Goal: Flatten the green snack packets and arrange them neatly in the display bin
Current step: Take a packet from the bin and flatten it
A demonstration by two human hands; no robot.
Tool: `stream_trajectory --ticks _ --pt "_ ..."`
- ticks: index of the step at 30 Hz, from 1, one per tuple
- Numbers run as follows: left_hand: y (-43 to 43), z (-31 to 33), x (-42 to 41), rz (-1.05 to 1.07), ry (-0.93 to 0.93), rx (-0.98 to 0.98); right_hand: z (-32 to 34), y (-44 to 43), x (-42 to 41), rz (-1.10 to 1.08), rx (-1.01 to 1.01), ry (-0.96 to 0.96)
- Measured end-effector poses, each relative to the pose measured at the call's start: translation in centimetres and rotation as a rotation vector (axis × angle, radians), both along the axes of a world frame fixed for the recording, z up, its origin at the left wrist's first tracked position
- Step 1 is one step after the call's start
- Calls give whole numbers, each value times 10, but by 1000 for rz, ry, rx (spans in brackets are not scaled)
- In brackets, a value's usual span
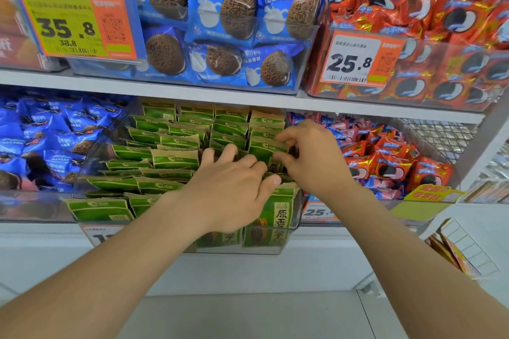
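- Blue foil cookie packets (55,140) fill the bin at the left end of the white shelf (41,234).
- Green-and-tan paper snack packets (165,143) stand in rows inside the clear plastic display bin (297,209) at mid-shelf. Several on its left side lean over.
- The left hand (234,190) lies flat, fingers extended, pressing on the front packets.
- The right hand (311,157), just beside it, pinches one green packet's top edge between curled fingers and thumb.
- Red foil packets (399,165) lie in the bin further right.
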State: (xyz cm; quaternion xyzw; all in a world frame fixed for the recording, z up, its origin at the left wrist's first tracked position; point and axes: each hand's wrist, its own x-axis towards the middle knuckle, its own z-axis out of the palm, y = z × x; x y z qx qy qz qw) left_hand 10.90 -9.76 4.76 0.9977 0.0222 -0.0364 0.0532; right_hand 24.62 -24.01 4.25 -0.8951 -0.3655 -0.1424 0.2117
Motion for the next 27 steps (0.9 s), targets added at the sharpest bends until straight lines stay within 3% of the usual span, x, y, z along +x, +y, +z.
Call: stream_trajectory --ticks 6,11,14,18,23,27 --pt "-5 -3 -1 -2 -9 50 15 5 -4 -46 -296 94" --pt "1 -2 -4 7 -147 -49 10 6 -5 -123 -169 -33" --pt "6 -1 -7 12 -254 -166 9 3 -4 -12 -143 -130" --pt "10 3 -13 -19 -210 -202 7 -11 -3 157 -273 43" --pt "8 6 -17 -30 -187 -215 6 -17 5 56 131 87" --pt "11 13 -1 107 -372 -324 3 -1 15 -61 123 120"
